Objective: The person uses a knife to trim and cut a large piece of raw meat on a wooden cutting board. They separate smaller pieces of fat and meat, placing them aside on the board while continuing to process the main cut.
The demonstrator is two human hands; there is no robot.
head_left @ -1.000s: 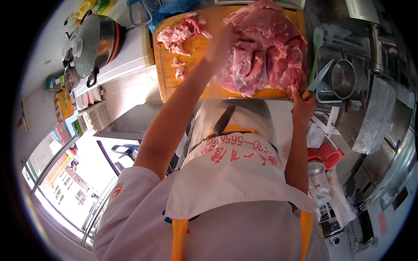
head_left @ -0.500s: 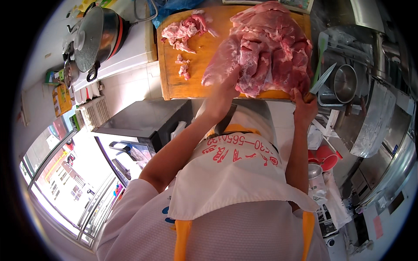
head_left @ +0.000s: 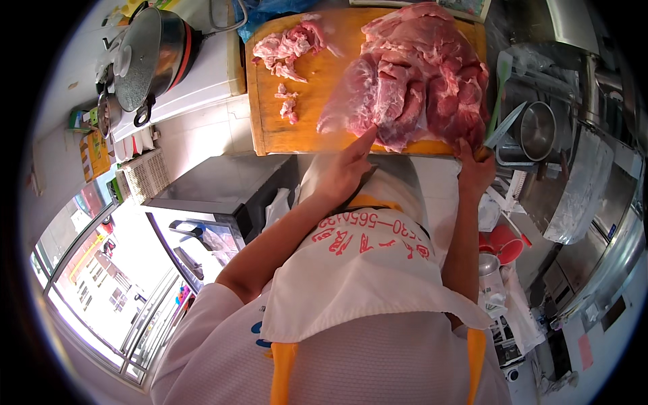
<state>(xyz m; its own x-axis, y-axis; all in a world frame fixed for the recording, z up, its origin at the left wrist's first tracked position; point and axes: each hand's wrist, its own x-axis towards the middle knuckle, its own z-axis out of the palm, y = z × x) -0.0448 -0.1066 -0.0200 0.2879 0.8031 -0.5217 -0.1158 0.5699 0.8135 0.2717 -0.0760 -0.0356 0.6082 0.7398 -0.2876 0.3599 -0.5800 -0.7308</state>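
A large slab of raw red meat point(head_left: 439, 74), scored with deep cuts, lies on the wooden cutting board point(head_left: 297, 135). My left hand point(head_left: 347, 172) is at the board's near edge, its index finger stretched out to the meat's near edge; the other fingers are partly hidden. My right hand point(head_left: 475, 169) is closed around the handle of a knife point(head_left: 503, 128), with the blade pointing up and to the right, away from the meat. Fingertips of that hand touch the meat's near right corner. Pale trimmings point(head_left: 290, 47) sit on the board's left, with smaller scraps point(head_left: 289, 108) nearer me.
Right of the board are a round metal bowl point(head_left: 537, 130) and a green-handled tool point(head_left: 499, 84). A lidded pan point(head_left: 152, 61) stands on the white surface at far left. Below the board's left side is a dark box-shaped appliance point(head_left: 216, 182). Red containers point(head_left: 505, 243) are lower right.
My left hand has drawn back toward me, from over the meat to its near edge. My right hand still holds the knife in nearly the same place.
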